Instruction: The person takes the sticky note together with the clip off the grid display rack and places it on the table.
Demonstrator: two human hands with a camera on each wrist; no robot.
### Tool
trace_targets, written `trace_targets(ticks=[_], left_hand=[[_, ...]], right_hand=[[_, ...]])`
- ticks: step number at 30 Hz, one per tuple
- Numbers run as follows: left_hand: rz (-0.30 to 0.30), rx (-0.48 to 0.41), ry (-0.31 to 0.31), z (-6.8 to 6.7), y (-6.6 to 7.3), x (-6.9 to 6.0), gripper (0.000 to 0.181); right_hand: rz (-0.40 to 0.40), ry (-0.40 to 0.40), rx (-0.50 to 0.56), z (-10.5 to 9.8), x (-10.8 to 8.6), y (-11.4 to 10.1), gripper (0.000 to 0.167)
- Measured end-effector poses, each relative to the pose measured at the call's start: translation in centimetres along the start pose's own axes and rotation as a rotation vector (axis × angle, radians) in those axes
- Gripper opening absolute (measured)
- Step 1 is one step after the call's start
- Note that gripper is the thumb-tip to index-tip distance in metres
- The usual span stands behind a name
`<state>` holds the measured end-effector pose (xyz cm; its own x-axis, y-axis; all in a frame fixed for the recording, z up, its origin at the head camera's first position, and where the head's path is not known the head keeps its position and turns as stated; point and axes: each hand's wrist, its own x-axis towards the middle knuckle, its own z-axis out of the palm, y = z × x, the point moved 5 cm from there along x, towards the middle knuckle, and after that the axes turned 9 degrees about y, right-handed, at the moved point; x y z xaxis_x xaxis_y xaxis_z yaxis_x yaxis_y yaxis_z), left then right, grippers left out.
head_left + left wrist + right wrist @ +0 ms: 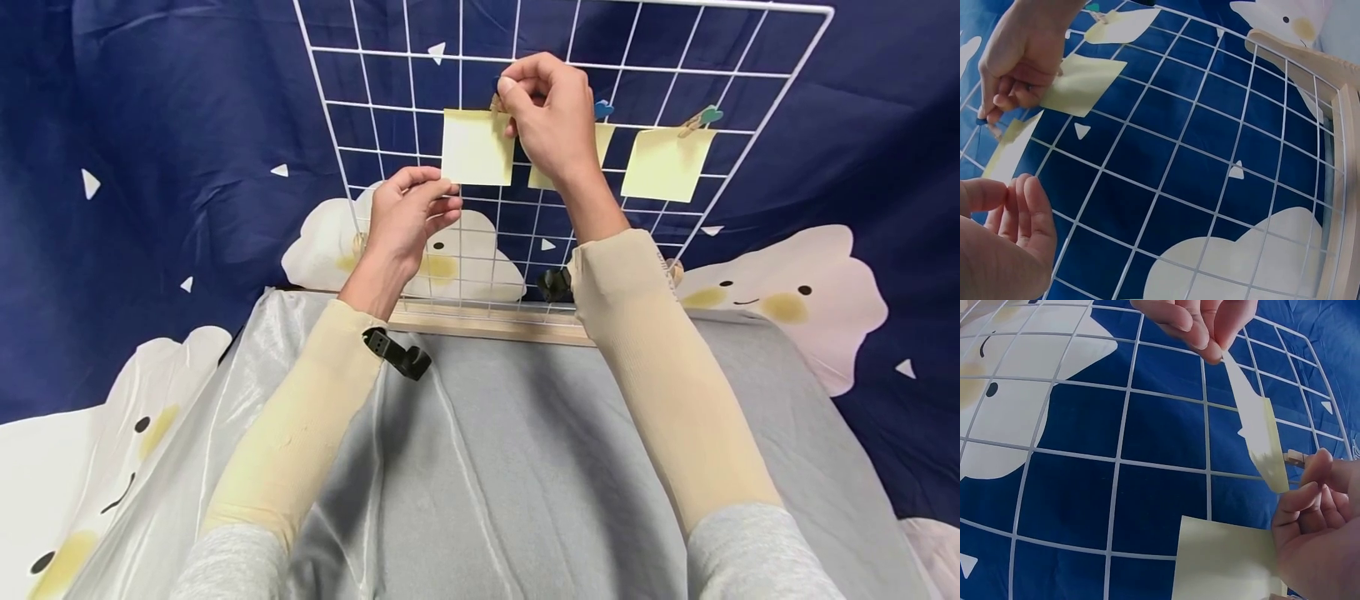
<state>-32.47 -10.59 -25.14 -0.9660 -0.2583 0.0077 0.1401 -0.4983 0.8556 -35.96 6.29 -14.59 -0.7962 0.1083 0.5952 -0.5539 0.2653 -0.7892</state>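
Observation:
My left hand (408,212) pinches the lower left corner of a pale yellow sticky note (476,150) against a white wire grid (791,76). At the note's upper right edge, my right hand (553,117) pinches a small wooden clothespin (1295,457) with a dark blue end. The right wrist view shows the note seen nearly edge-on between both hands. Beside it hangs a second sticky note (542,177), partly hidden by my right hand, with a blue-topped clothespin (603,109). Farther right, a green heart clothespin (701,121) holds a third note (667,162).
The grid stands upright in a wooden base (487,325) at the back of a table covered in grey cloth (510,433). Behind it hangs a dark blue curtain (210,100) printed with clouds and white triangles. Both wrists carry black camera mounts (397,354).

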Motion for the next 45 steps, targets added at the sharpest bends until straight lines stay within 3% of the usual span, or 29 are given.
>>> trace_targets(ticks=[15,27,45], left_hand=[[-0.037,0.003,-0.021,-0.3,-0.5,-0.2,0.014],[-0.040,0.004,-0.036,-0.5,-0.8,-0.6,0.012],[-0.033,0.000,-0.003,-3.9,-1.2,-0.8,0.011]], right_hand=[[-0.009,-0.004,0.049,-0.7,-0.3,-0.1,0.006],[0.059,-0.005,0.149,-2.0,-1.2,1.1,0.010],[0.089,0.004,0.269,-4.4,-4.1,3.1,0.013]])
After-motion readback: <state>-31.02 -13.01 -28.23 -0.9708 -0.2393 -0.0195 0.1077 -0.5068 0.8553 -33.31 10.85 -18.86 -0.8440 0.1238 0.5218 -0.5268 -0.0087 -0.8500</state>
